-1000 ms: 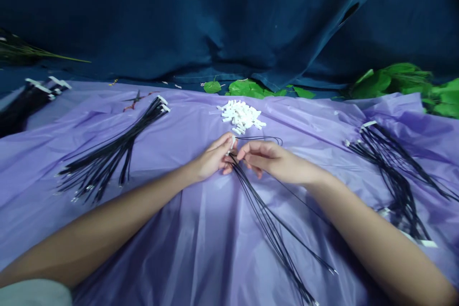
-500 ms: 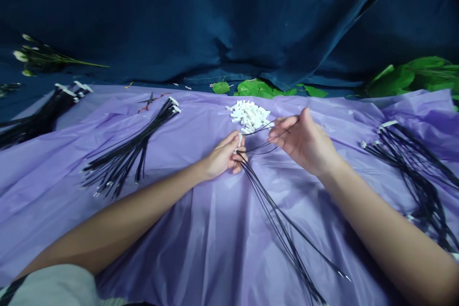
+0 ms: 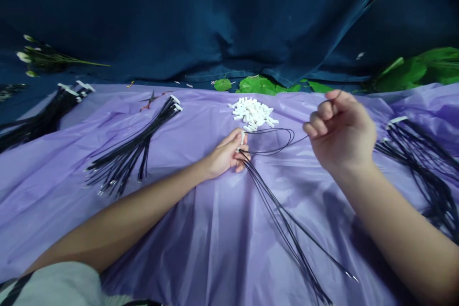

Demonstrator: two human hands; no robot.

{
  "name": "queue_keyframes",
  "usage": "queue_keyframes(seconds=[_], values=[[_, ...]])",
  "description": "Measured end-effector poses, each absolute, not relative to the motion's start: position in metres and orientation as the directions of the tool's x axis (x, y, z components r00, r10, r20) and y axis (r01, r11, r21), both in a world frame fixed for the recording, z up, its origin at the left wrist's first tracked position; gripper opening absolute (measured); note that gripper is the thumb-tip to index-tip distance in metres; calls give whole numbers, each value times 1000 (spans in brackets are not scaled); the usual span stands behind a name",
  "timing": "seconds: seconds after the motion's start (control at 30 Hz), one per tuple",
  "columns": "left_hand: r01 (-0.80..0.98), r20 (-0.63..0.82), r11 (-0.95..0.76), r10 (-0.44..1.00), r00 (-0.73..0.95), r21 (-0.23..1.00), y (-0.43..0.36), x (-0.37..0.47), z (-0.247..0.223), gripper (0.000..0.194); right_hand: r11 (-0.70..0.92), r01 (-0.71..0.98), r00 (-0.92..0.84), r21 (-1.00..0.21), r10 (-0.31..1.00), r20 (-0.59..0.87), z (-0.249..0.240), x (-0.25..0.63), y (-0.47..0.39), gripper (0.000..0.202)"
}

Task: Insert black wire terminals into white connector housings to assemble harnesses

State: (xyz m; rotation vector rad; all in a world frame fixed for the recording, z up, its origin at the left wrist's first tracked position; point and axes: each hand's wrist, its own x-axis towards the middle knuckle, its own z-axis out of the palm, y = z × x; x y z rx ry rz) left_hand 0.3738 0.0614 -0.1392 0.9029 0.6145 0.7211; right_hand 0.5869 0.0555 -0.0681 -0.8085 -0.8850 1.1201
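Note:
My left hand (image 3: pixel 225 157) pinches a small white connector housing (image 3: pixel 243 137) above the purple sheet. Several thin black wires (image 3: pixel 278 210) run from it down to the lower right, with bare metal tips at their ends. Other strands form a loop (image 3: pixel 293 137) to the right of the housing. From this loop a black wire leads to my right hand (image 3: pixel 340 134), which is raised with curled fingers closed on it; the wire's end is hidden in the fingers. Just beyond my left hand lies a pile of white connector housings (image 3: pixel 253 112).
On the purple sheet (image 3: pixel 201 119) lie a black wire bundle (image 3: pixel 129 153) with white connectors, another at far left (image 3: pixel 46 110) and more wires (image 3: pixel 423 172) at right. Small scissors (image 3: pixel 150 100) rest near the back. Green leaves (image 3: pixel 260 84) and a white-flowered stem (image 3: pixel 53 57) line the dark blue cloth.
My right hand has moved right and curled its fingers, drawing the black wire away from my left hand. The strands between the hands now form a clear loop. My left hand keeps its hold.

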Motion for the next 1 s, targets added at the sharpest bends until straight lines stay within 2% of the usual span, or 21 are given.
queue_keyframes(seconds=[0.07, 0.13, 0.23, 0.33, 0.4, 0.47, 0.53, 0.6, 0.73, 0.83, 1.0], values=[[-290, -173, 419, 775, 607, 860, 61, 374, -138, 26, 263, -412, 260, -872, 952, 164, -65, 592, 59, 5], [-287, -171, 415, 777, 606, 864, 60, 374, -138, 25, 305, -357, 312, -883, 930, 195, -66, 592, 59, 6], [-286, -164, 411, 773, 612, 866, 60, 374, -139, 25, 460, -147, 335, -875, 856, 394, -76, 582, 51, 11], [-296, -160, 416, 770, 617, 860, 60, 374, -141, 26, 589, 218, 138, -778, 771, 622, -91, 568, 39, 7], [-290, -157, 404, 775, 612, 868, 61, 374, -143, 27, 632, 399, -53, -664, 739, 672, -99, 561, 33, 7], [-281, -150, 389, 780, 608, 877, 61, 374, -145, 27, 664, 469, -162, -582, 713, 682, -104, 559, 30, 8], [-281, -147, 385, 780, 609, 879, 61, 374, -145, 27, 661, 483, -183, -574, 718, 672, -107, 559, 29, 7], [-283, -145, 387, 777, 613, 878, 61, 374, -145, 27, 621, 452, -152, -640, 761, 631, -108, 561, 30, 7], [-290, -137, 393, 767, 627, 873, 62, 373, -144, 27, 556, 297, -130, -776, 829, 544, -109, 564, 34, 19], [-302, -146, 416, 760, 633, 858, 63, 373, -144, 26, 553, 242, -95, -797, 831, 548, -112, 564, 36, 15], [-312, -142, 420, 760, 635, 853, 63, 373, -143, 26, 528, 274, -79, -804, 846, 528, -116, 564, 39, 14]])
